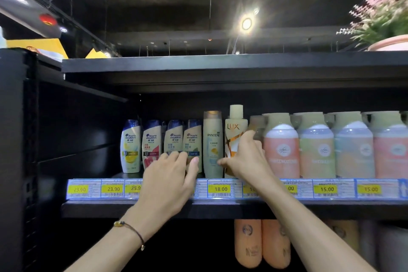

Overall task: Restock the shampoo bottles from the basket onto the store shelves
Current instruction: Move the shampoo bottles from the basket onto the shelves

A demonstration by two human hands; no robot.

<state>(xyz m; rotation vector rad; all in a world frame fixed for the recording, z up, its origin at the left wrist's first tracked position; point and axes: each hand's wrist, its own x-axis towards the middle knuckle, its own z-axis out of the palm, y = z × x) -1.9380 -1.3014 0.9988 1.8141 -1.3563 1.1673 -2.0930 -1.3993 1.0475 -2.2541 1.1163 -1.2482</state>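
On the black shelf (220,207) stand several white Head & Shoulders bottles (130,146), a cream Pantene bottle (213,143) and a cream-and-gold Lux bottle (234,130). My left hand (170,181) reaches to the rightmost Head & Shoulders bottle (193,139), fingers wrapped round its lower part. My right hand (245,157) is closed round the lower half of the Lux bottle, which stands upright on the shelf. No basket is in view.
To the right of the Lux bottle stands a row of large pastel bottles (315,148). Yellow price tags (220,189) line the shelf's front edge. Orange bottles (262,243) sit on the shelf below. A potted plant (384,24) stands on top.
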